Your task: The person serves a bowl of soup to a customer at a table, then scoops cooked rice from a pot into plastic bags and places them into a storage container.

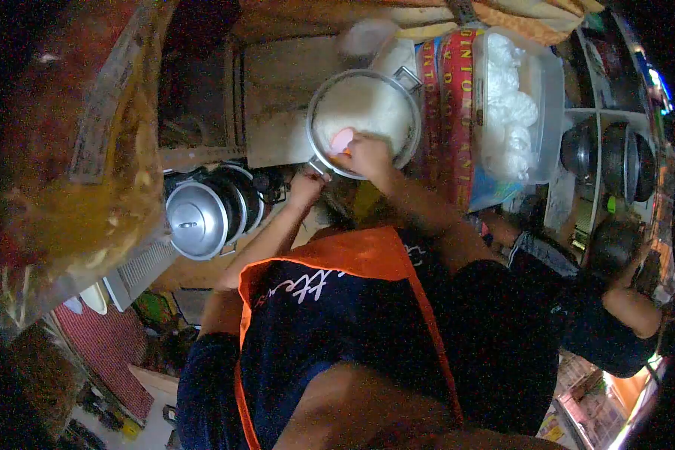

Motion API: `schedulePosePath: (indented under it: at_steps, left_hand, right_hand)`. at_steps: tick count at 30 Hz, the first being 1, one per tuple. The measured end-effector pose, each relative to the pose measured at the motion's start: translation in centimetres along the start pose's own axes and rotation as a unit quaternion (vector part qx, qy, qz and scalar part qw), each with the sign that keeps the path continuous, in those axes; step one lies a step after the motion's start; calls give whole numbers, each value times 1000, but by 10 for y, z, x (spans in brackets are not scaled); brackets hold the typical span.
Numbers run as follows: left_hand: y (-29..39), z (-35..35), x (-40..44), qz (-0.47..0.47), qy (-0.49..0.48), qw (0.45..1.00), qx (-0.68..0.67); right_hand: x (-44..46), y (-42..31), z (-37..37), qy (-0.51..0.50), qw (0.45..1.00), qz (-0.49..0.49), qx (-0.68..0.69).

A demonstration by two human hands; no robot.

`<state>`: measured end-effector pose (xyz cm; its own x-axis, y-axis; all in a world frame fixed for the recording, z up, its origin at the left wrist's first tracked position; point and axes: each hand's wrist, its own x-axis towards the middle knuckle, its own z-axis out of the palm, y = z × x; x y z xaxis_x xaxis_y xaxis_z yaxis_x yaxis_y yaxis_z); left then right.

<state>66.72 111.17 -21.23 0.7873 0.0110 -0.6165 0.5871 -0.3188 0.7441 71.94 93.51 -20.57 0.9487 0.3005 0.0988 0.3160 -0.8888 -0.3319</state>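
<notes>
While the left hand (306,187) closes its fingers round the lower-left metal handle (316,166) of a round, silver-coloured metal pot, the right hand (369,155) reaches over the rim with a small, rounded pink scoop-like object (343,140) pinched in its fingers. The pot (310,126) sits in the upper middle of the frame, with loose white contents (360,101) spread inside, and the pink object is at the lower left of its opening; whether it touches the contents I cannot tell. Just right of the pot stands a red sack with yellow lettering (463,112), beside a translucent plastic tub (552,112) of knotted white bags (511,109). Brown cardboard (276,97) lies to the pot's left, and a lidded silver-coloured pot (195,216) shows at centre left. Another person (611,322) in dark clothing is at the lower right
</notes>
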Motion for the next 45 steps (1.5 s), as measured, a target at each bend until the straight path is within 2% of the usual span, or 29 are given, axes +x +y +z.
schedulePosePath:
  at_steps: [1, 3, 5, 7, 9, 11, 13, 14, 15, 16, 17, 18, 19, 20, 21, 23, 24, 26, 27, 29, 33, 35, 36, 38, 41, 42, 43, 44, 45]
  left_hand:
    - [-5, 3, -2, -12, -1, 1000, 3]
    - [-7, -3, -5, -4, -15, 999, 28]
    - [-10, -10, -1, 6, -28, 998, 49]
    - [-14, -15, 1, 68, 2, 997, 48]
    - [-12, -18, 5, 80, 3, 994, 78]
    - [-5, -19, 5, 101, 11, 985, 139]
    - [3, -18, 3, 83, 7, 988, 129]
    - [9, -17, -1, 65, 2, 991, 119]
    - [14, -16, -4, 64, 1, 991, 120]
    - [23, -15, -11, 57, 12, 994, 95]
    - [30, -13, -9, 51, 22, 996, 70]
    - [30, -11, -9, 52, 21, 996, 70]
    - [29, -10, -8, 56, 26, 995, 76]
    - [29, -9, -9, 59, 32, 994, 82]
    - [29, -9, -9, 57, 32, 994, 82]
    - [35, -9, -14, 76, 34, 989, 122]
    - [36, -8, -14, 74, 35, 989, 122]
    - [34, -5, -12, 69, 40, 992, 95]
    - [28, -4, -8, 69, 41, 992, 95]
    - [16, -1, -1, 78, 45, 995, 51]
    - [19, 2, -9, 91, 75, 987, 106]
    - [23, 3, -15, 117, 92, 983, 109]
    - [23, 3, -14, 118, 91, 983, 109]
    - [16, 4, -10, 105, 75, 992, 18]
    - [5, 1, 1, 91, 58, 994, 16]
    - [4, 1, 1, 90, 58, 994, 16]
    - [11, 0, -4, 96, 67, 992, 47]
    - [18, 1, -10, 100, 75, 989, 78]
    - [24, 1, -15, 96, 76, 989, 79]
  right_hand:
    - [-2, 8, 6, 1, 1000, 4, 0]
    - [-6, 20, 11, 82, 996, -25, -30]
    - [-10, 10, -9, 56, 998, -16, -29]
    - [-22, 1, -17, 26, 999, -7, -28]
    - [-29, -1, -11, 112, 989, -93, 4]
    - [-28, 4, -2, 77, 992, -90, -36]
    - [-20, 7, 12, 33, 992, 53, 113]
    - [-13, 17, 22, 32, 992, 54, 114]
    - [-2, 29, 31, -60, 955, 134, 257]
    - [2, 37, 36, -148, 884, 210, 391]
    - [6, 34, 16, -146, 883, 213, 391]
    - [4, 30, -5, -162, 937, 92, 295]
    - [5, 23, -29, -174, 966, -32, 190]
    - [5, 22, -40, -132, 978, -129, 97]
    - [11, 24, -47, -134, 978, -128, 98]
    - [31, 36, -52, -44, 975, -164, -142]
    - [47, 46, -46, -45, 975, -165, -140]
    - [74, 65, -26, -44, 986, -20, -160]
    - [75, 70, -19, -44, 986, -21, -159]
    - [77, 74, -16, -75, 967, -104, -221]
    - [54, 47, -13, -125, 959, -87, -239]
    - [32, 33, -19, -176, 972, -78, -132]
    - [22, 24, -16, -175, 973, -77, -132]
    - [3, 6, -4, -249, 936, -166, -184]
    - [5, -5, -25, -248, 937, -204, -137]
    - [17, 1, -45, -145, 959, -189, -152]
    - [43, 11, -42, -220, 963, -88, -125]
    - [61, 46, -7, -97, 976, -113, -159]
    - [77, 58, -22, -68, 964, -167, -193]
